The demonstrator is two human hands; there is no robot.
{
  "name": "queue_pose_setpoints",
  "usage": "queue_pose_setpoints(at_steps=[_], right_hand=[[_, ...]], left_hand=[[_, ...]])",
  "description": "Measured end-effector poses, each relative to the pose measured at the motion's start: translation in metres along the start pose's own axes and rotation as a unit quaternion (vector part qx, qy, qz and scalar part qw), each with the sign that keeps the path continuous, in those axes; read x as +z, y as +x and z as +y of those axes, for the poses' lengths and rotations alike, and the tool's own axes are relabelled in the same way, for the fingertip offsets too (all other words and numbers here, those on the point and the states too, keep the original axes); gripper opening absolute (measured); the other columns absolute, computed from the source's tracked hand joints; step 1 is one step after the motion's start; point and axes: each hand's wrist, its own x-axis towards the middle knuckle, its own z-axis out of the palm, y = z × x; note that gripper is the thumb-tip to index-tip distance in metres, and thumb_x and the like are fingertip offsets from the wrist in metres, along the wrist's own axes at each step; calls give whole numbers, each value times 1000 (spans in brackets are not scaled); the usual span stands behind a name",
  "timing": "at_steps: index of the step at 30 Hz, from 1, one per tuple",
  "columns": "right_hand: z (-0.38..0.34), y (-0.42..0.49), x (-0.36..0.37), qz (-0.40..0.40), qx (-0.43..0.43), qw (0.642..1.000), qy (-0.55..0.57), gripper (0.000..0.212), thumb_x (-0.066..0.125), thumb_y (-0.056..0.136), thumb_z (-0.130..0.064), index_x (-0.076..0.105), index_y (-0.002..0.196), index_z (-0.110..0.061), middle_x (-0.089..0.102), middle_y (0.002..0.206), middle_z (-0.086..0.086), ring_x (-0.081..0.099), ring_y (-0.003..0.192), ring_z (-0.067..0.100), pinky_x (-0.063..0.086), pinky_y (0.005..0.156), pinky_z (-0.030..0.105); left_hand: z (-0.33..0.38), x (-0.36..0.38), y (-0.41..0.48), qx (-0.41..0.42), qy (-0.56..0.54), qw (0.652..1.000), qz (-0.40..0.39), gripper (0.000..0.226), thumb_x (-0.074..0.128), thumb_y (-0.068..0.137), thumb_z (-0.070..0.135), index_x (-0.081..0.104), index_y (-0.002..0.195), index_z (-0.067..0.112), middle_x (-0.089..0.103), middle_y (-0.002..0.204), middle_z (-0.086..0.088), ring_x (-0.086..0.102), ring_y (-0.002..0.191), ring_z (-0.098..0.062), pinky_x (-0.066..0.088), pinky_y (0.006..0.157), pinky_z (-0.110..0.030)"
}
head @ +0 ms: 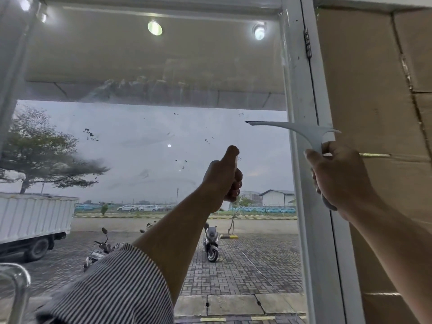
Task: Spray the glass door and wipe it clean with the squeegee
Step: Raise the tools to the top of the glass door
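The right hand [339, 176] is gripping the handle of the pale grey plastic squeegee [308, 134], whose blade is lying level at the right edge of the smeared, speckled glass door [140, 141], half overlapping the white frame [297, 90]. The unwiped glass is lying to the blade's left. The left hand [224, 181] is hovering there with its fingers curled; whether they are round a sprayer I cannot tell.

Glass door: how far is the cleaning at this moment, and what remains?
Done: wet-looking streaks high on the glass door suggest some spraying, probably. In hand: the right hand grips the squeegee, its blade at the glass's right edge, partly over the white frame; the left hand is raised with curled fingers, any sprayer hidden. Left: dark specks and smears mark the glass, so most wiping is not yet done.
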Motion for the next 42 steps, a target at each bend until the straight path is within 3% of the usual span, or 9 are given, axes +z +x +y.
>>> queue_pose_setpoints(at_steps=[4, 8, 15, 24, 28, 34, 38, 40, 42], right_hand=[[6, 1, -3, -11, -4, 1000, -7, 22, 58, 94, -27, 60, 74, -17, 56, 57, -1, 49, 54, 22, 41, 59, 38], [9, 2, -3, -16, -13, 1000, -15, 24, 57, 94, -28, 60, 75, -14, 55, 56, 1, 48, 51, 23, 39, 56, 33], [13, -5, 3, -39, -26, 998, -29, 24, 56, 97, -27, 61, 81, -10, 59, 62, 5, 52, 55, 22, 35, 53, 27], [20, -22, 21, -64, -5, 998, -2, 19, 58, 96, -28, 63, 84, -14, 60, 61, 0, 53, 52, 18, 36, 54, 29], [16, -32, 35, -68, -9, 997, -20, 17, 57, 97, -26, 65, 92, -12, 65, 73, -4, 57, 64, 10, 38, 56, 23], [7, -42, 61, -47, -5, 999, -5, 17, 55, 98, -26, 61, 105, -12, 67, 80, 2, 58, 62, 9, 36, 54, 23], [-5, -46, 78, -50, 19, 997, 59, 36, 59, 94, -23, 47, 127, -20, 70, 95, 15, 61, 72, 26, 46, 68, 31], [-15, -48, 89, -55, 18, 997, 41, 35, 57, 94, -21, 46, 127, -21, 69, 95, 13, 63, 75, 29, 49, 69, 35], [-28, -51, 97, -72, 26, 996, 45, 18, 53, 96, -19, 54, 114, -16, 66, 80, 9, 61, 61, 26, 49, 58, 34]], left_hand=[[-10, 10, -2, 21, 12, 1000, 7, 61, 41, 102, 49, 47, 55, 11, 45, 50, -7, 39, 38, -18, 36, 49, -22], [-15, 12, -10, -25, 7, 1000, -13, 56, 42, 99, 51, 46, 58, 13, 44, 48, -3, 37, 38, -17, 34, 49, -22], [-36, 10, -22, 19, 13, 999, 40, 66, 40, 104, 43, 47, 45, 14, 43, 48, -9, 36, 36, -17, 32, 47, -20], [-54, -10, -43, 14, 31, 997, 76, 61, 39, 104, 42, 46, 51, 12, 43, 47, -6, 35, 36, -16, 31, 44, -18], [-56, -29, -50, 20, 33, 992, 120, 62, 38, 105, 42, 47, 52, 10, 43, 44, -5, 36, 35, -16, 30, 44, -19], [-50, -61, -57, -7, 23, 991, 130, 58, 38, 102, 45, 43, 55, 12, 41, 46, -4, 34, 37, -16, 30, 46, -21], [-49, -91, -61, 3, 34, 990, 134, 60, 36, 104, 43, 42, 53, 13, 40, 46, -5, 34, 37, -16, 30, 48, -21], [-48, -110, -65, 0, 13, 991, 137, 58, 37, 103, 45, 42, 54, 13, 40, 47, -5, 34, 38, -16, 29, 48, -21], [-48, -127, -68, 1, -5, 990, 139, 58, 39, 101, 46, 43, 55, 12, 41, 47, -5, 34, 39, -16, 29, 47, -22]])
